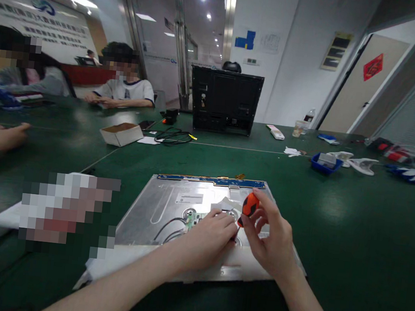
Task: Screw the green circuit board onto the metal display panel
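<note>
A silver metal display panel [173, 199] lies on the green table in front of me, a blue circuit strip [205, 180] along its far edge. Pinched in my right hand [271, 236] is a screwdriver [250, 204] with an orange and black handle, tilted, its shaft pointing down towards the panel. My left hand [212, 232] rests on the panel with its fingers curled beside the screwdriver's shaft; its fingertips are hidden. Partly under that hand sits a small green circuit board [194, 219], with dark cables [170, 226] running from it.
Farther back stand a black monitor [226, 100] and an open cardboard box [121, 133], with a coiled black cable [174, 136] near the box. A blue tray [325, 164] and gloves [413, 175] lie on the right. People sit at the left, one person's hand [5, 139] close by.
</note>
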`<state>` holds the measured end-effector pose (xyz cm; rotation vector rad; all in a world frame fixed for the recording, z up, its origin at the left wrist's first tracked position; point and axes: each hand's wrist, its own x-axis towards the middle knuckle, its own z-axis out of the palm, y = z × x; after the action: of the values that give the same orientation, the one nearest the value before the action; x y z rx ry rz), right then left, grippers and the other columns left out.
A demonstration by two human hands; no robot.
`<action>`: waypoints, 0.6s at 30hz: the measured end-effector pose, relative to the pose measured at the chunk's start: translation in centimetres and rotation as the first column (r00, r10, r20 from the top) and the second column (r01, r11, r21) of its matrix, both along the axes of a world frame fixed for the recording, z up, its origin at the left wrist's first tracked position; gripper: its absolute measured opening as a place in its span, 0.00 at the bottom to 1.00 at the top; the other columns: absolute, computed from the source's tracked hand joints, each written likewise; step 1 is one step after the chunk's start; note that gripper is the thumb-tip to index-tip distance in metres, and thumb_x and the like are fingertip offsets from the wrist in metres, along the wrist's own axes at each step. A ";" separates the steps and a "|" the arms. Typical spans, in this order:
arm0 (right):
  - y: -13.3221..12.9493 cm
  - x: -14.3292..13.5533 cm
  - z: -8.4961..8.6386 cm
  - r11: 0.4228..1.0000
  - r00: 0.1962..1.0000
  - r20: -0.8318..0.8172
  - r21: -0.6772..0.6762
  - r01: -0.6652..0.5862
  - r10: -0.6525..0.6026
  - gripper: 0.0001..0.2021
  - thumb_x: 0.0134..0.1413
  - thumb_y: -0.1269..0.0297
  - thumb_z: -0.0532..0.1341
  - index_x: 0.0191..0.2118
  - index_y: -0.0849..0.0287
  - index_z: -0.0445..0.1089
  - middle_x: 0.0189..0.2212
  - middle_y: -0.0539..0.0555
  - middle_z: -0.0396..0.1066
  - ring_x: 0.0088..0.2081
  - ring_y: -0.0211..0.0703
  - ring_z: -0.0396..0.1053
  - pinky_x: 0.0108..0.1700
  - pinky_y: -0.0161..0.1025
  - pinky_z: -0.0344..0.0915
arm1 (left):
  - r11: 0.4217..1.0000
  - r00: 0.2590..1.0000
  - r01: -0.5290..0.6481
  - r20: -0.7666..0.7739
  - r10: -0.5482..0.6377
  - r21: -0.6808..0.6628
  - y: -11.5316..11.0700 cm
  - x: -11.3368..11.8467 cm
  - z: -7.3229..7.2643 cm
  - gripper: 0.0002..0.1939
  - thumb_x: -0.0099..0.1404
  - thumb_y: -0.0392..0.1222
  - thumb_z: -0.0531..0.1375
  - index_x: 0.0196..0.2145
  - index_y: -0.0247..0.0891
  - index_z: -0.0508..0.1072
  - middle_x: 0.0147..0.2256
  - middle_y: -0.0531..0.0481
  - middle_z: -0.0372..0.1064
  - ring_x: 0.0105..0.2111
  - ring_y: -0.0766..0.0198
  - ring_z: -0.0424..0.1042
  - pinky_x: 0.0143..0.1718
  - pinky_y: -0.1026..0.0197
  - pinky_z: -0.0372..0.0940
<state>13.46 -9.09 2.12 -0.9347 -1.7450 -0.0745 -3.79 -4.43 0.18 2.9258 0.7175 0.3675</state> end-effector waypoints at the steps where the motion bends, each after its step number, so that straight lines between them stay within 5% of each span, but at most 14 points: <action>1: 0.0 0.0 0.0 1.000 1.000 0.003 0.002 -0.002 0.002 0.25 0.66 0.70 0.57 0.66 0.53 0.55 0.36 0.51 0.72 0.24 0.35 0.70 0.21 0.31 0.69 | 1.000 1.000 0.000 0.001 0.000 0.004 0.0 0.0 0.0 0.08 0.72 0.34 0.55 0.46 0.36 0.71 0.47 0.42 0.74 0.47 0.51 0.72 0.55 0.46 0.61; 18: 0.0 -0.1 -0.2 1.000 1.000 0.003 0.008 0.029 -0.029 0.27 0.64 0.70 0.60 0.66 0.52 0.55 0.37 0.52 0.72 0.24 0.36 0.70 0.21 0.32 0.68 | 1.000 0.999 -0.007 -0.034 0.007 0.006 -0.4 0.2 0.8 0.09 0.72 0.32 0.55 0.48 0.34 0.71 0.48 0.40 0.73 0.48 0.50 0.72 0.55 0.46 0.61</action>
<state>13.31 -9.14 1.94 -0.9544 -1.7335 -0.1013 -3.63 -4.80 0.96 2.9421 0.7321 0.3219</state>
